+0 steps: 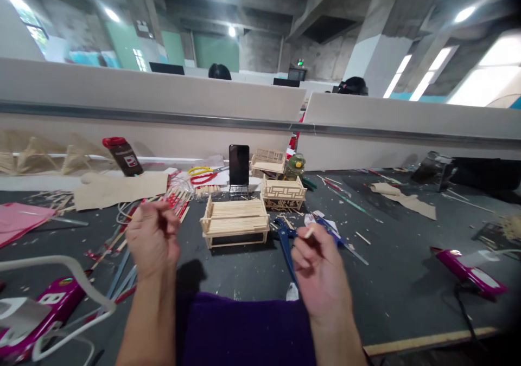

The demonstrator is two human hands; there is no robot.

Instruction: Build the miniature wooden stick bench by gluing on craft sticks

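My right hand (319, 263) is raised over the near part of the desk, pinching a short wooden stick (309, 233) between thumb and forefinger. My left hand (153, 236) is raised on the other side with its fingers curled closed; anything inside them is hidden. Between and beyond the hands stands a small bench-like model (235, 217) built of thin wooden sticks. Behind it to the right are a second stick model (284, 191) with latticed sides and a third one (267, 162). Blue-handled cutters (286, 241) lie just left of my right hand.
A phone (239, 164) stands upright behind the models. Around it are scissors (203, 176), a green jar (295, 166) and a dark bottle (124, 157). Loose sticks (179, 200) lie at left. Purple devices (468, 271) with cables sit at both sides. A partition (163, 133) closes the back.
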